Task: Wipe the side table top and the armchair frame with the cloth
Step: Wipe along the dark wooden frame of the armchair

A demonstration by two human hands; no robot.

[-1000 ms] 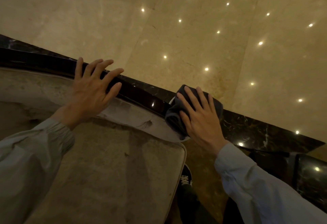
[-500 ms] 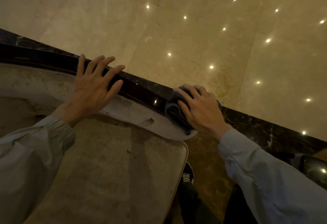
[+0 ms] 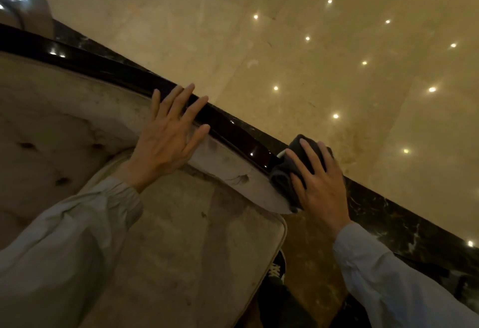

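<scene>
Our right hand pressed the cloth onto the frame's end, fingers straight and spread. The frame ran up-left from there, under our left hand, its fingers splayed.

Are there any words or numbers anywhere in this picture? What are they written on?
None: no word, number, label or sign can be read here.
The dark cloth under the right hand is plain.
The glossy armchair frame shows only glints of light.
The shoe shows white laces and no readable brand.
The bright dots on the marble floor are reflected lights, not writing.
</scene>
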